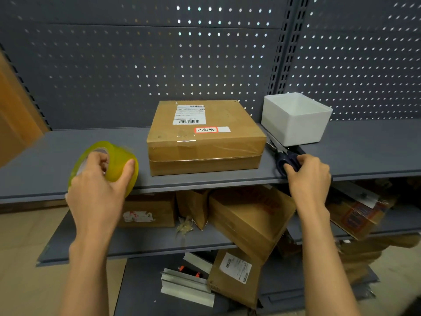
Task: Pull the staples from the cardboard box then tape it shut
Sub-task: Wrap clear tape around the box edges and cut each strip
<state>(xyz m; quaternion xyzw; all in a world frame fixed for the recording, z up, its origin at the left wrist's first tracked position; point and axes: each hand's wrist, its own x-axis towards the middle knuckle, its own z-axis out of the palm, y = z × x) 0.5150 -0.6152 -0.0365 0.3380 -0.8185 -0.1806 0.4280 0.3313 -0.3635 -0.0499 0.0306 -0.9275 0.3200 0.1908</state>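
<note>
My left hand (100,179) grips the tape (107,165); my right hand (307,174) holds the scissors (284,156). The box (205,137) looks taped, so I judge taping nearly done. Next: put tools down

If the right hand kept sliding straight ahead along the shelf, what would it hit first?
Probably the white square plastic tub: the right hand grips dark-handled scissors whose blades point toward its base.

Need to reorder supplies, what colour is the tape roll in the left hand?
Translucent yellow tape roll, seen in the head view.
</note>
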